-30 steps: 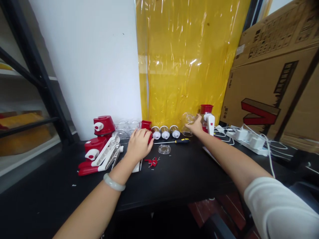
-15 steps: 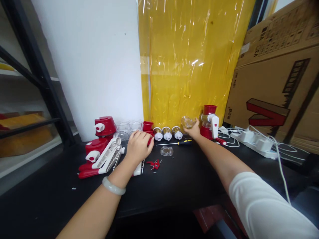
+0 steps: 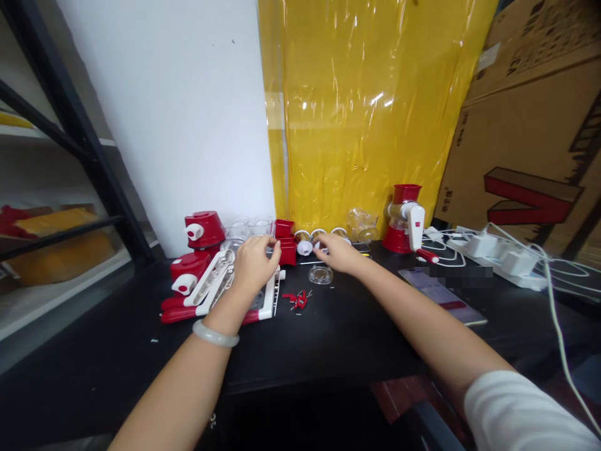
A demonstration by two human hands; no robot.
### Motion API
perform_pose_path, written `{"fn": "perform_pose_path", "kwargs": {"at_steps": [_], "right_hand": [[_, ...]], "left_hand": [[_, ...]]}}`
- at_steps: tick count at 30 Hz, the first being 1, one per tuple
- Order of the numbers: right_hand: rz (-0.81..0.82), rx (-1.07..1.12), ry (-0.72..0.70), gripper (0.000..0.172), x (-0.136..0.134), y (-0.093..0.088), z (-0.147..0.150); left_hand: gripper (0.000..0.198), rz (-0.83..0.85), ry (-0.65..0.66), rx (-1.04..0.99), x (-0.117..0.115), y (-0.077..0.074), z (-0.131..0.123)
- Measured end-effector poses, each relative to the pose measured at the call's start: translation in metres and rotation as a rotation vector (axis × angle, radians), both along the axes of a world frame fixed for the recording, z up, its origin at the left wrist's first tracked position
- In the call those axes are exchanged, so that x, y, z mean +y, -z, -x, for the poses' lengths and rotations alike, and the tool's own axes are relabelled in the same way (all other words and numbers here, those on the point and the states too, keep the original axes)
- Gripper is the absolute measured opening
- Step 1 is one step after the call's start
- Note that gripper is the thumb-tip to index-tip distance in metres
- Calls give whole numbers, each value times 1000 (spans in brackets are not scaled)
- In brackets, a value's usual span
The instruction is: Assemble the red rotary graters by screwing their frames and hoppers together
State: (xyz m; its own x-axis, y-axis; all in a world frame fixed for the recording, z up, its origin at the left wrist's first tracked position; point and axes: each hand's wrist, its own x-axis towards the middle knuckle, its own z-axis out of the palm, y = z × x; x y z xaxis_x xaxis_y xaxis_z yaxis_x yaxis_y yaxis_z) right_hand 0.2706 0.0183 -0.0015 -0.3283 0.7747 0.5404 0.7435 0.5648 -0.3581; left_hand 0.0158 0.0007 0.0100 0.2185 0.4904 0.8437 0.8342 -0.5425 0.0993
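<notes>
My left hand (image 3: 254, 268), a pale bangle on its wrist, hovers just left of two red hopper-like parts (image 3: 286, 251). Its fingers are curved and apart, with nothing visible between them. Over the row of white-ended grater drums (image 3: 304, 244) is my right hand (image 3: 345, 254). Its thumb and index finger are parted near the middle drum; whether they touch it I cannot tell. A clear plastic housing (image 3: 361, 225) lies behind that hand. Between the hands rests a clear round piece (image 3: 320, 275), with small red parts (image 3: 298, 299) in front of it.
Red bases (image 3: 204, 228) and white crank arms (image 3: 220, 275) with red handles lie left, by clear cups (image 3: 260, 226). An assembled rotary grater (image 3: 406, 219) stands right, near a power strip with cables (image 3: 502, 260) and a phone-like slab (image 3: 441, 294). A screwdriver is partly hidden.
My right hand has let go of the clear housing and moved left to the drums. My left hand has come away from a red part, now beside it. The view has shifted slightly.
</notes>
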Motion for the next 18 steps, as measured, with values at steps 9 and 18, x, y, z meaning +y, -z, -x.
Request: {"fn": "perform_pose_path", "kwargs": {"at_steps": [9,18], "right_hand": [[162,-338,38,26,1,32,-21],[260,-334,-11,14,-7,31,-14]], "left_hand": [[21,159,7,-87,17,5,13],[21,245,71,-41,19,8,10]]}}
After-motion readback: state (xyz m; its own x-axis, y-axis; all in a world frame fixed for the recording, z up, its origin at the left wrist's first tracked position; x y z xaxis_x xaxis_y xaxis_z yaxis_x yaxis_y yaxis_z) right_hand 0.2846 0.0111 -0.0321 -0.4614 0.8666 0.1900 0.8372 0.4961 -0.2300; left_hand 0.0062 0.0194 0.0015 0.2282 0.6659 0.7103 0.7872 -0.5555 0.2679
